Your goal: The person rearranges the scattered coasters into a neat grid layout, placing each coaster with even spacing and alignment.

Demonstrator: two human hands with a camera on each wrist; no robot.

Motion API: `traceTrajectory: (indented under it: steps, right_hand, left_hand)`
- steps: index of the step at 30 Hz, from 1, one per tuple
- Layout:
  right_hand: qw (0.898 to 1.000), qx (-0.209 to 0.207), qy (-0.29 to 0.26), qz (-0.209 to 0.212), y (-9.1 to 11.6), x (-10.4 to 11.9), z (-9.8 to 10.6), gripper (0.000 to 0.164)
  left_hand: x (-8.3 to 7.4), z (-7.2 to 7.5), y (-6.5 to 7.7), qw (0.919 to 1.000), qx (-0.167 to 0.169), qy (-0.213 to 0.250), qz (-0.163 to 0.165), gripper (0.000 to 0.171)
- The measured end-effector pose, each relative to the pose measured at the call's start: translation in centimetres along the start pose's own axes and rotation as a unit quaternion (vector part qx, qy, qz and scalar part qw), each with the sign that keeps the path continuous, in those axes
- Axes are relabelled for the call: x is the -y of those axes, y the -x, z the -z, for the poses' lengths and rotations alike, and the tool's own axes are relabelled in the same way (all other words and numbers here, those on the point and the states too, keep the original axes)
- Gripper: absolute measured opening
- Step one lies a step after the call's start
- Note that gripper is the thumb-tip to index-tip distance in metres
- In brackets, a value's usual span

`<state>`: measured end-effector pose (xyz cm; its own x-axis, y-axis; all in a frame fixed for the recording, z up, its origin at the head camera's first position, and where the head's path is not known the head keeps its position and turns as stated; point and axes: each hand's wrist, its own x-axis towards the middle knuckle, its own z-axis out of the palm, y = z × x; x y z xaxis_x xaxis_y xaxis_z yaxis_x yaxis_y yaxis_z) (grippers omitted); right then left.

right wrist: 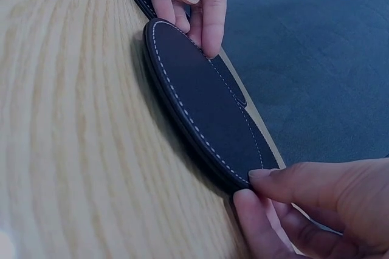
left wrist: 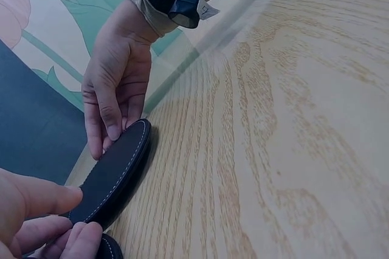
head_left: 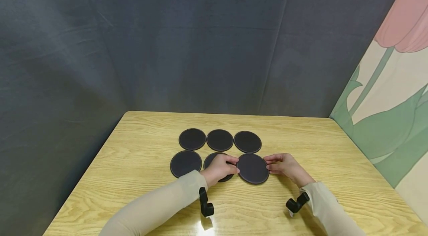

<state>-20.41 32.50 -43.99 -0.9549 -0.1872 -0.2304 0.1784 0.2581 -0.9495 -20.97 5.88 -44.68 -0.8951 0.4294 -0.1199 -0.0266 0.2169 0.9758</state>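
Observation:
A round black coaster [head_left: 253, 168] with pale edge stitching lies between my two hands at the front right of the coaster group. My right hand [head_left: 287, 168] pinches its right edge; in the right wrist view the thumb [right wrist: 270, 177] is on the top face and a finger is below the rim. At the opposite edge my left hand [head_left: 219, 169] holds the rim between thumb and fingers, reaching across the front middle coaster [head_left: 210, 158] and partly covering it. The held coaster's side [right wrist: 182, 128] looks thick and layered; whether it is a stack I cannot tell.
Behind stands a row of black coasters: left [head_left: 192, 139], middle [head_left: 219, 140] and right [head_left: 247, 142]. Another coaster [head_left: 185, 164] lies front left. All are on a wooden table [head_left: 140, 146], with a dark curtain [head_left: 200, 42] behind and a flower-painted wall [head_left: 384, 117] at right.

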Motion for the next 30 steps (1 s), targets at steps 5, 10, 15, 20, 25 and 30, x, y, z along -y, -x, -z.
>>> traceTrajectory:
  steps: [5, 10, 15, 20, 25, 30]
  right_hand:
    - [1.000, -0.004, 0.000, -0.004, 0.0, 0.0, 0.0, 0.040]
    - [1.000, -0.002, 0.004, -0.004, 0.0, 0.0, -0.1, 0.040]
    - [1.000, -0.003, 0.008, -0.008, 0.0, 0.1, 0.0, 0.039]
    - [1.000, 0.000, 0.008, -0.010, 0.1, 0.2, 0.0, 0.040]
    - [1.000, 0.024, -0.019, 0.007, 0.1, -0.1, 0.6, 0.037]
    - [1.000, 0.010, -0.009, -0.001, 0.0, -0.3, 0.4, 0.040]
  left_hand:
    - [0.0, 0.1, 0.1, 1.0000, 0.002, 0.006, -0.008, 0.042]
    - [-0.1, 0.0, 0.1, 1.0000, 0.001, -0.006, -0.004, 0.041]
    - [-0.2, 0.1, -0.2, 0.9996, 0.006, -0.026, -0.001, 0.041]
    - [-0.7, 0.1, -0.3, 0.9990, 0.011, -0.044, 0.002, 0.040]
    - [-1.1, 0.0, -0.3, 0.9976, 0.007, -0.069, 0.006, 0.040]
    - [-1.1, 0.0, -0.4, 0.9966, 0.006, -0.082, 0.009, 0.039]
